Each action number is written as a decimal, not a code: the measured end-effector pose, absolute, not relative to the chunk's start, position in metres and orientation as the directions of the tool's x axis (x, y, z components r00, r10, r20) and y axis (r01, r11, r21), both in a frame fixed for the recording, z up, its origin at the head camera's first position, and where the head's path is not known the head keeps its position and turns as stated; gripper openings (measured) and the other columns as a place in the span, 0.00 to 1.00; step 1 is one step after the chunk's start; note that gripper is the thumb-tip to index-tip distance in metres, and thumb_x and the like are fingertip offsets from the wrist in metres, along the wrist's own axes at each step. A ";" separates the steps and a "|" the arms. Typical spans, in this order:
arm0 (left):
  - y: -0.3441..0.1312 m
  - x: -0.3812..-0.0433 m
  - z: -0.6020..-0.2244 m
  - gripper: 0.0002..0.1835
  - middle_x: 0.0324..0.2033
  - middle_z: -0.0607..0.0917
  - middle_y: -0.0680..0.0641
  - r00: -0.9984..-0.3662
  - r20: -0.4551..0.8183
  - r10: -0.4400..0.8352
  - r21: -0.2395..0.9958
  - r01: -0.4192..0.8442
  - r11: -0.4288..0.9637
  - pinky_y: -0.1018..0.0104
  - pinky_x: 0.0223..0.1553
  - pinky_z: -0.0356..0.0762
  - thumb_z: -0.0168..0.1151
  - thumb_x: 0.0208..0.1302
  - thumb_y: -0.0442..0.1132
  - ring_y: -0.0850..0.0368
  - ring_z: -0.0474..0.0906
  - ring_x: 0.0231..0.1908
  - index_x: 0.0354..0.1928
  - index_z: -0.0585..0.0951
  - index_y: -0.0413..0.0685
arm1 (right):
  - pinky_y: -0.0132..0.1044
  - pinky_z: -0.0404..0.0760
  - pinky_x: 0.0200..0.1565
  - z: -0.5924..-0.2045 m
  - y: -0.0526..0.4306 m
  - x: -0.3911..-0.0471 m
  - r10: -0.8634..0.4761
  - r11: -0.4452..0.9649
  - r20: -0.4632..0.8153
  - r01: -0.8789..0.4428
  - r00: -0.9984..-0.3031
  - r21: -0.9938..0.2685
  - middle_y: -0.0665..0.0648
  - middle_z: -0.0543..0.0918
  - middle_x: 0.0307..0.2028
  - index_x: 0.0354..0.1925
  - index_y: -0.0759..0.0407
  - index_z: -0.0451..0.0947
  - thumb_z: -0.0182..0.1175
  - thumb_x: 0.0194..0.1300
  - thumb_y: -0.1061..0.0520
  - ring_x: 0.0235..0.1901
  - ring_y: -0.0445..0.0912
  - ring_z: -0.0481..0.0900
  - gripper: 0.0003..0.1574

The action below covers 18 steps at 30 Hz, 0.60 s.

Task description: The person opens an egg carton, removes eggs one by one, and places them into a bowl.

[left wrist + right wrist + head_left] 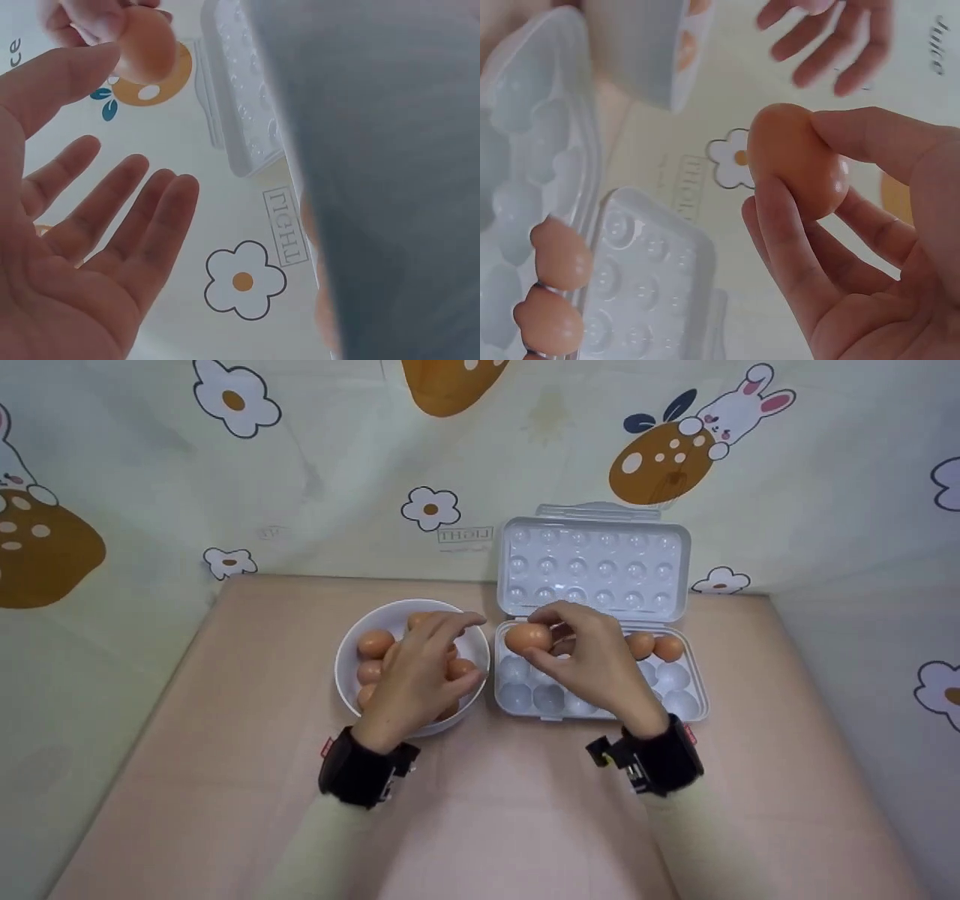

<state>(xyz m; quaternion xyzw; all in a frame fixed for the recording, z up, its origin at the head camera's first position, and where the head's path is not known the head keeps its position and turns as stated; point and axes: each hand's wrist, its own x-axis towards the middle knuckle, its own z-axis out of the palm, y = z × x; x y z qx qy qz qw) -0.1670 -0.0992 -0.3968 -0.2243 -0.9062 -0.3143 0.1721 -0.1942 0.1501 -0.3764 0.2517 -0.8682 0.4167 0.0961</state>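
My right hand (596, 664) pinches a brown egg (528, 638) between thumb and fingers, above the left end of an opened egg carton (551, 718). In the right wrist view the egg (799, 161) is held clear of everything but the fingers. My left hand (424, 671) hovers over a white bowl (345, 649) of brown eggs, with its fingers spread and nothing in them, as the left wrist view of the hand (90, 247) shows. At the back right of the carton sit two eggs, one of them an egg (669, 648) near the corner; my right hand hides part of that row.
Behind the carton its dimpled lid (592, 566) stands raised near the patterned backdrop (337, 472). A pinkish cloth (480, 825) covers the table. Bowl and carton stand close side by side.
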 end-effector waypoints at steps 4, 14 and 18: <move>-0.096 -0.165 -0.397 0.34 0.60 0.83 0.47 -0.837 0.454 0.304 0.503 0.523 0.688 0.60 0.56 0.83 0.81 0.60 0.41 0.53 0.81 0.55 0.68 0.78 0.51 | 0.34 0.89 0.45 -0.376 0.152 -0.180 -0.321 0.471 0.367 -0.483 -0.873 -0.738 0.56 0.88 0.49 0.53 0.60 0.85 0.78 0.61 0.62 0.44 0.46 0.89 0.23; -0.086 -0.163 -0.398 0.32 0.60 0.82 0.50 -0.750 0.519 0.410 0.475 0.652 0.591 0.67 0.59 0.80 0.81 0.61 0.41 0.56 0.80 0.57 0.66 0.78 0.50 | 0.36 0.89 0.45 -0.383 0.153 -0.166 -0.303 0.364 0.337 -0.436 -0.891 -0.823 0.55 0.87 0.49 0.54 0.59 0.84 0.80 0.62 0.55 0.47 0.47 0.88 0.25; -0.082 -0.161 -0.399 0.31 0.59 0.82 0.50 -0.734 0.532 0.422 0.483 0.672 0.561 0.71 0.56 0.82 0.80 0.62 0.42 0.57 0.81 0.57 0.65 0.79 0.50 | 0.37 0.89 0.48 -0.384 0.150 -0.162 -0.322 0.324 0.322 -0.423 -0.890 -0.846 0.55 0.85 0.50 0.53 0.60 0.82 0.79 0.63 0.55 0.49 0.48 0.88 0.24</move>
